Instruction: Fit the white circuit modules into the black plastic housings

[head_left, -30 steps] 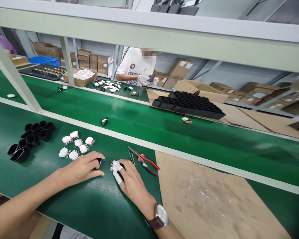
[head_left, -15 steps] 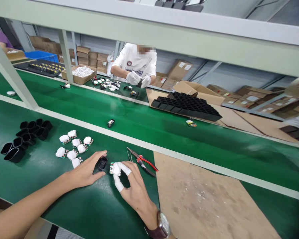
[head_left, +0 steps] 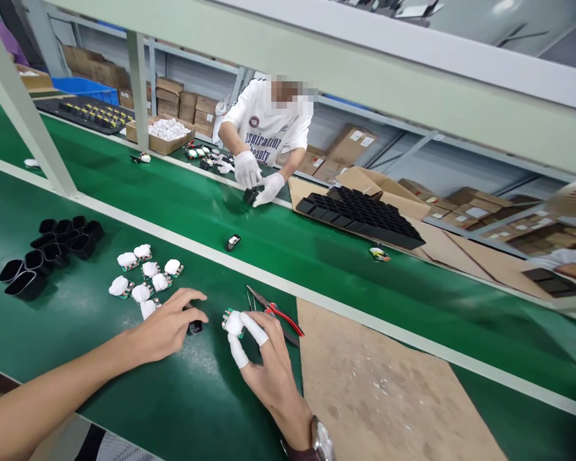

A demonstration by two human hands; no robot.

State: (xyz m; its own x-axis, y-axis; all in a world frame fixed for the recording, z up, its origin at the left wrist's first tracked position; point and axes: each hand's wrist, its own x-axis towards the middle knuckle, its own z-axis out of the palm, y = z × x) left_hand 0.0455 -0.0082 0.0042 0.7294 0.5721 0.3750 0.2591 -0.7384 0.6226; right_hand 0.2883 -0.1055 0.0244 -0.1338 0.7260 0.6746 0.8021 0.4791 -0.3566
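Observation:
My right hand, with white finger cots on thumb and forefinger, pinches a small green circuit board topped by a white lump above the green bench. Just left of it, my left hand is open, its fingers stretched out and apart over a small black plastic case. The fingers hide most of that case, and I cannot tell whether they touch it. Several similar boards with white lumps lie beyond my left hand. Farther left stand several black open-topped cases.
Red-handled pliers lie beside a brown board on my right. Along the green conveyor sit a black case with white inside and another small part. Opposite, a white-gloved co-worker holds a black piece near many black cases.
My left hand's fingers have moved over the black case, covering more of it. My right hand still pinches the board, now tilted differently. The co-worker's hands have come forward over the conveyor. The view has shifted.

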